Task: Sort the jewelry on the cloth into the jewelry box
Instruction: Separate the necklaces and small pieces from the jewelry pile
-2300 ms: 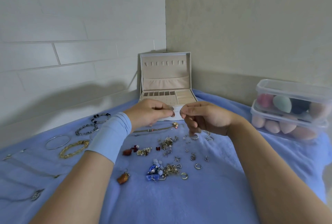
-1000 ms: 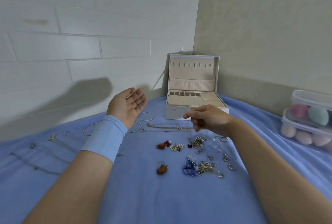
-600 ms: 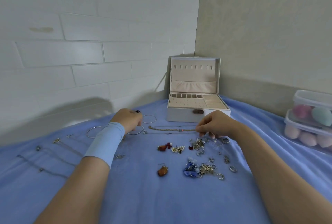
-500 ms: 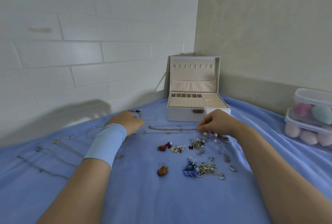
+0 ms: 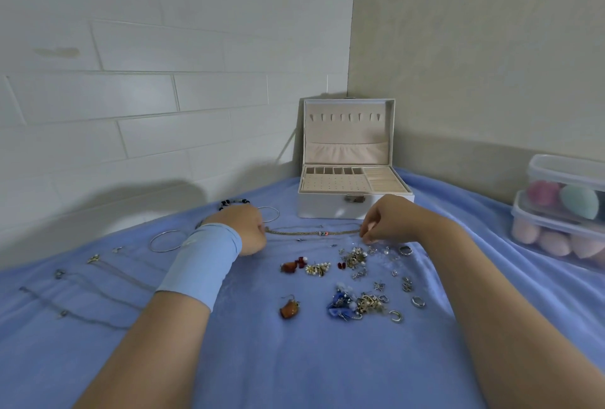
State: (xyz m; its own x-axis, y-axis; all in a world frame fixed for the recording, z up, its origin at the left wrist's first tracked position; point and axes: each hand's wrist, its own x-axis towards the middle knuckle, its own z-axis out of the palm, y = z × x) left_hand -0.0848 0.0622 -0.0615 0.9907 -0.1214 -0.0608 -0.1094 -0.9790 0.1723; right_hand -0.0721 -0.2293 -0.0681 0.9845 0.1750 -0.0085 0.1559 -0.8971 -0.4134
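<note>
Centre frame, just in front of the box, the gold chain lies stretched out on the cloth. The left hand has its fingers curled down at the chain's left end, and the right hand pinches at its right end. Both look to be gripping the chain, though the fingertips are partly hidden.

The jewelry box sits upper centre in the wall corner with its lid up. Its compartments, ring rolls and lid hooks show no jewelry that I can make out. Progress reads as near zero, with nothing visibly sorted and the chain as the item in hand.

Left to do, all on the cloth:
- earring clusters below the right hand
- amber pendant lower centre
- blue beaded piece beside it
- loose rings to the lower right
- bangles and a beaded bracelet around the left hand
- thin chains at far left

At the right edge are stacked clear tubs of makeup sponges, not part of the job. A light-blue wristband is on the left forearm.
</note>
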